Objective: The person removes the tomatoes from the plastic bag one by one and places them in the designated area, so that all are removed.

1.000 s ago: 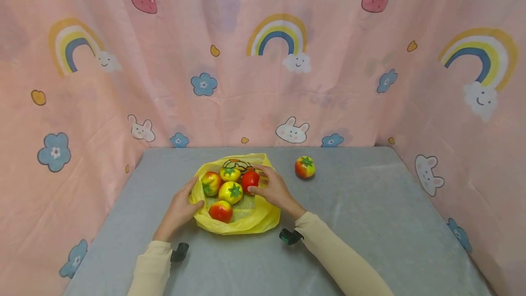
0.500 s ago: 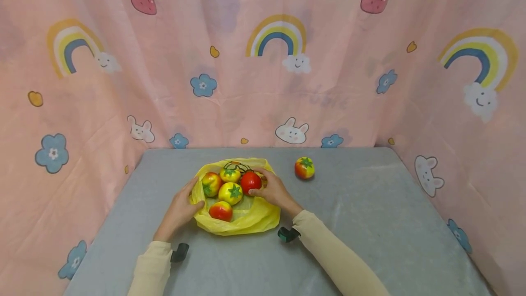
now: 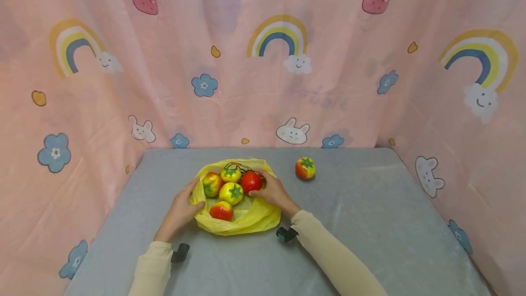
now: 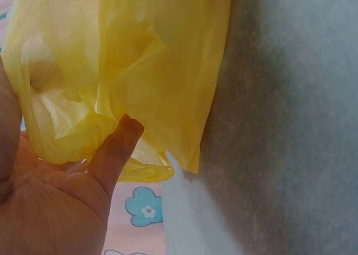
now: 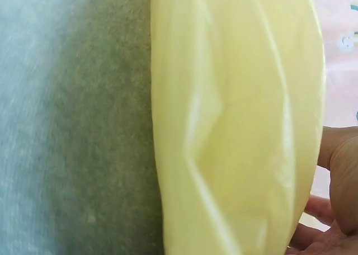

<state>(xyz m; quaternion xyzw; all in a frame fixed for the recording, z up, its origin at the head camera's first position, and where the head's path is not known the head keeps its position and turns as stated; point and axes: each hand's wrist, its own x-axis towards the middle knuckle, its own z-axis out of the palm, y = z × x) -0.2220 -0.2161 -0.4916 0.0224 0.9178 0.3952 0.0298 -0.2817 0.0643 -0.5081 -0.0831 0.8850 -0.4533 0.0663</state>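
Observation:
A yellow plastic bag (image 3: 259,223) lies with its mouth spread, a drawing on its far inner side. My left hand (image 3: 181,207) holds its left rim; in the left wrist view, the thumb (image 4: 117,151) lies against the thin plastic. Reaching over the right rim, my right hand (image 3: 274,192) grips a red tomato (image 3: 251,182), thumb in front and fingers mostly hidden behind. Several more tomatoes lie inside, including a yellow one with a green star-shaped top (image 3: 231,193) and a red-yellow one (image 3: 222,211). The right wrist view shows mainly the bag's side (image 5: 235,121), which hides the tomatoes.
Another red-yellow tomato (image 3: 305,168) stands on the grey tabletop (image 3: 361,223), right of the bag near the back. A pink patterned curtain (image 3: 328,104) encloses the table behind and at both sides. Dark wrist cameras (image 3: 181,253) hang by the sleeves.
My right hand has shifted slightly, with the red tomato moving a little right. The bag's far edge has sunk lower. My left hand stays in place.

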